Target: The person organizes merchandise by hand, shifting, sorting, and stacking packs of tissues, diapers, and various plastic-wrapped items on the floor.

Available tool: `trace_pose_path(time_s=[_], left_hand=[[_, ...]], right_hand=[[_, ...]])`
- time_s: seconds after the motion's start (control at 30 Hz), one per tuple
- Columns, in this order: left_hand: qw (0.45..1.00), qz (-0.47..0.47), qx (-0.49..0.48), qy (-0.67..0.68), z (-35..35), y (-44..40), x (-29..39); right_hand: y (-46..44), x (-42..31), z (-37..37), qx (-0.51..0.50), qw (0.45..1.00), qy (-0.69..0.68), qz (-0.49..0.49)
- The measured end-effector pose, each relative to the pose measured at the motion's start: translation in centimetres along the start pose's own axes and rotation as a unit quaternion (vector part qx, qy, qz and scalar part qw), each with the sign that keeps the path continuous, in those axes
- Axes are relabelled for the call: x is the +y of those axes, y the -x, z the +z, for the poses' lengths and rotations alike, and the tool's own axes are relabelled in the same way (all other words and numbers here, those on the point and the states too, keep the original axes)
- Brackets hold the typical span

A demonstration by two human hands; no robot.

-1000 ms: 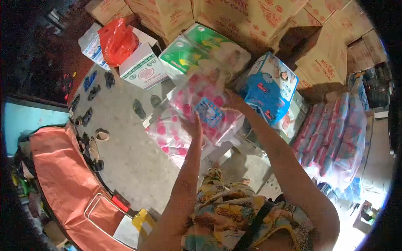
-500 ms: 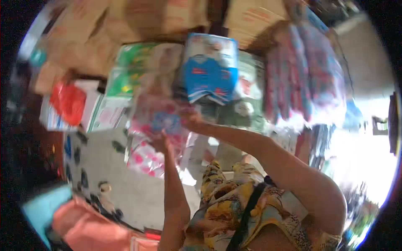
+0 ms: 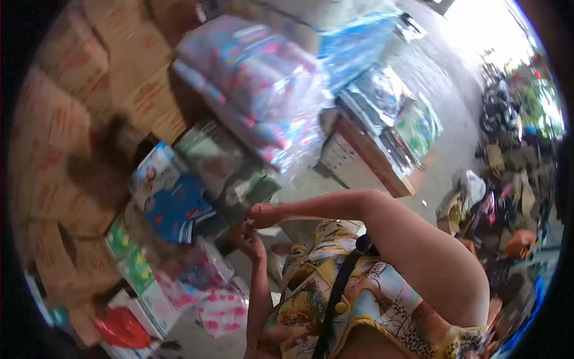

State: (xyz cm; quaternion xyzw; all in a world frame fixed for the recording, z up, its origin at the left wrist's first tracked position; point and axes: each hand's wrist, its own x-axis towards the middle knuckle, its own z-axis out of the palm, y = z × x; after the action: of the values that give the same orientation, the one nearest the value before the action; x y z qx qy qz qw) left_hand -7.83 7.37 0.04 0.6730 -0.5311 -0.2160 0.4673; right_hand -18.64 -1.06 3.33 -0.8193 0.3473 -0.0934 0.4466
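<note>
My right hand [image 3: 263,215] is closed, its fingers curled toward my left hand. Just below it, my left hand [image 3: 250,242] is also closed, the two hands nearly touching. Whatever lies between the fingers is too small or blurred to make out. Right above them is the lower end of a grey-green packaged garment [image 3: 233,170]. Left of that lies a blue garment in a clear packet [image 3: 173,200]. A pink and white polka-dot garment in clear plastic [image 3: 221,308] is down to the left of my hands, apart from them.
Large bags of pink and blue patterned goods [image 3: 257,78] lie beyond my hands. Cardboard boxes [image 3: 66,143] are stacked at left. A red plastic bag [image 3: 122,328] sits at lower left. An open carton [image 3: 365,155] holds packets at right. Cluttered goods [image 3: 490,203] line the right side.
My view has swung to the right. Both hands have come off the pink polka-dot packet and moved together near the lower end of the grey-green packet.
</note>
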Motion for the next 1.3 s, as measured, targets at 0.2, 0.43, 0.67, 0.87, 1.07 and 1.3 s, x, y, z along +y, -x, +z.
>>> trace_pose_path(time_s=[0.2,0.43,0.67,0.87,1.07,1.3], left_hand=[[0.978,0.094,-0.180,0.050,10.4,0.7,6.2],[0.930,0.130,-0.326,0.110,21.5,1.1,15.1],[0.874,0.205,-0.401,0.184,33.3,1.3,25.2],[0.850,0.294,-0.392,0.195,40.8,2.1,30.1],[0.842,0.313,-0.422,0.124,45.5,3.8,31.1],[0.816,0.265,-0.514,-0.018,46.5,3.5,31.4]], right_hand=[[11.7,9.0,-8.6,0.116,0.988,-0.023,0.095],[28.2,13.4,-19.9,0.463,0.841,-0.061,0.271],[44.3,22.0,-23.2,0.715,0.539,0.109,0.431],[51.4,27.0,-20.5,0.767,0.418,0.006,0.487],[52.1,28.6,-18.2,0.700,0.400,-0.474,0.354],[51.3,28.7,-19.6,0.653,0.379,-0.537,0.377]])
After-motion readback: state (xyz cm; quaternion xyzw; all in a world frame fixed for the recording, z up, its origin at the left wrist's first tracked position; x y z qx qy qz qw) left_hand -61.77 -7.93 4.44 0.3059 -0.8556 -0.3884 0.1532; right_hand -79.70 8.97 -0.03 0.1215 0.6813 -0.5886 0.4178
